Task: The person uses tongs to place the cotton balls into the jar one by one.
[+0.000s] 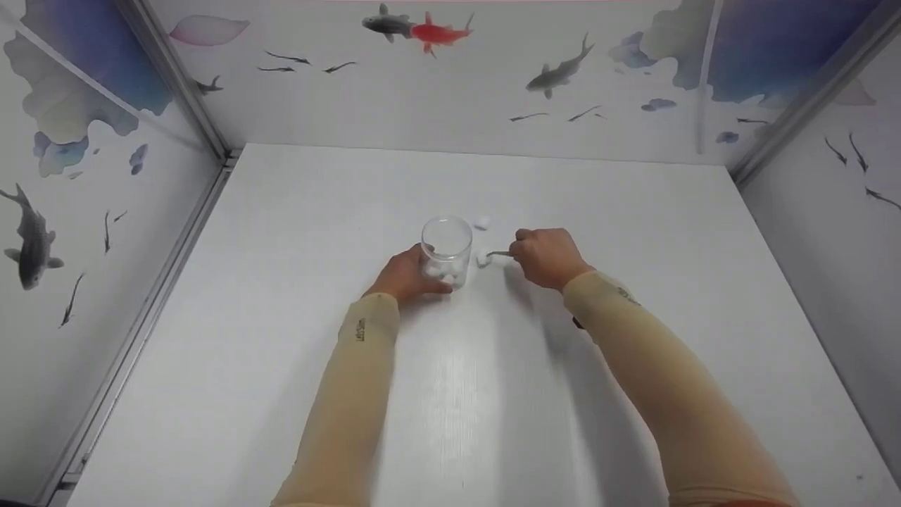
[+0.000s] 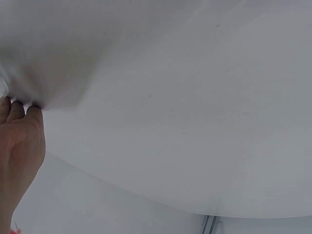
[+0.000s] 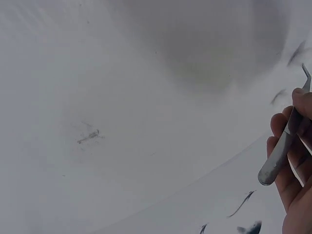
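In the head view my left hand (image 1: 407, 276) holds a clear plastic jar (image 1: 448, 239) upright on the table, thumb in front and fingers behind. Several white cotton balls (image 1: 443, 269) lie in its lower part. My right hand (image 1: 552, 257) pinches metal tweezers (image 1: 501, 253), whose tips reach a cotton ball (image 1: 483, 258) just right of the jar. Behind it lies another cotton ball (image 1: 482, 223). The right wrist view shows the tweezers (image 3: 282, 151) between thumb and fingers, with their bent tip pointing up. Only part of the left hand (image 2: 22, 141) appears in the left wrist view, beside the jar's edge.
A white table (image 1: 281, 211) spreads under both arms. Panels printed with fish, such as the back wall (image 1: 317, 105), stand on its left, back and right sides, joined by metal corner posts (image 1: 179, 77).
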A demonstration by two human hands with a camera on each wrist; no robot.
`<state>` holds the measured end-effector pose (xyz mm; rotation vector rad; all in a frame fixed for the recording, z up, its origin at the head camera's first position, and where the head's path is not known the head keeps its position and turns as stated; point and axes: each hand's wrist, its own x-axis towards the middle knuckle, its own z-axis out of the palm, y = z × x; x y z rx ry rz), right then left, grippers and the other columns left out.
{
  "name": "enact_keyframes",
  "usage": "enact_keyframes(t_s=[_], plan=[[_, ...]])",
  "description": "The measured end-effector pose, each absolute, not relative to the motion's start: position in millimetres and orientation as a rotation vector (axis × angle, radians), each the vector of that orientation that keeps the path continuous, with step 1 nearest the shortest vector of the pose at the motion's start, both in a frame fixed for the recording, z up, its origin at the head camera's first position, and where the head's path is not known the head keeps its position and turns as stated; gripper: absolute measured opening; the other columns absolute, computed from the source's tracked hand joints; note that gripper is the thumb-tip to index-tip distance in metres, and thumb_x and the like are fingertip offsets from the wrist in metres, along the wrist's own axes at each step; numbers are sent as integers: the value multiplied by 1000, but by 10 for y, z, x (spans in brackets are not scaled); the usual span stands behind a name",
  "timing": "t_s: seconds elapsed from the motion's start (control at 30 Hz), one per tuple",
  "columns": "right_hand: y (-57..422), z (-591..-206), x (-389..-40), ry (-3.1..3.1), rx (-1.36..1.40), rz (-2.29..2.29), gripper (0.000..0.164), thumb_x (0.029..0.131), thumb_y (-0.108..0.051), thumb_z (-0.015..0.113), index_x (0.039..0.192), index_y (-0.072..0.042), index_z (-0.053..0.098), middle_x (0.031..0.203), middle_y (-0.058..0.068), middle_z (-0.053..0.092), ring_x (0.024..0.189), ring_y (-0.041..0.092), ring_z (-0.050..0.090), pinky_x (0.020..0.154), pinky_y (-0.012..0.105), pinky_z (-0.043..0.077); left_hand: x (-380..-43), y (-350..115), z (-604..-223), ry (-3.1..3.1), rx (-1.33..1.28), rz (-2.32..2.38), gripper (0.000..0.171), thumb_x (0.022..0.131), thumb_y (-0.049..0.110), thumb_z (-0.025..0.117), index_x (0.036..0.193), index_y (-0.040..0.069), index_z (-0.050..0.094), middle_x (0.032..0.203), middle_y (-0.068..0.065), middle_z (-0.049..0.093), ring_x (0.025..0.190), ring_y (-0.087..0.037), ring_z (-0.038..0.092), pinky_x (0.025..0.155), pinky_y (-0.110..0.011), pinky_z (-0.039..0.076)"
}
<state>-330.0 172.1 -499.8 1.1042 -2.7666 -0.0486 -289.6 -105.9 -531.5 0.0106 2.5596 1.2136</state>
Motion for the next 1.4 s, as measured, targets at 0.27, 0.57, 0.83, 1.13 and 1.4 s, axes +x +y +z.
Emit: enact_keyframes(t_s=[0.27,0.57,0.83,1.13,1.4], plan=[[1933,-4882,-3308,-2728,1067,0,6,87,-5,74,87,-9,78,76,5,64,59,21,61,52,39,56,-2894,-1065,-5301,2571,42,1196,93,71,37,91,149,14,45,148,-5,49,139,-24,41,117,-41,29],[2098,-4648,-3281,-2615,1065,42,8,86,-3,73,82,-9,76,71,4,61,55,22,59,45,41,52,-2906,-1071,-5289,2571,56,1183,93,72,36,91,149,14,44,150,-5,48,140,-25,39,117,-41,28],[2025,-4365,-3215,-2548,1086,77,10,88,-3,71,86,-9,78,72,4,61,56,21,59,43,39,51,-2920,-1069,-5318,2569,55,1187,100,71,37,91,153,14,39,152,-5,45,141,-25,37,118,-42,28],[1759,-4112,-3169,-2496,1106,125,10,90,-4,70,94,-7,78,78,5,65,62,22,64,47,37,53,-2923,-1075,-5349,2582,48,1176,99,71,40,91,152,13,40,150,-8,47,140,-27,39,117,-43,29],[1515,-4063,-3087,-2472,1176,84,11,92,-7,68,96,-8,78,82,5,67,65,19,65,51,34,56,-2916,-1065,-5336,2592,59,1168,93,72,39,91,148,13,44,148,-7,49,138,-26,41,117,-42,30]])
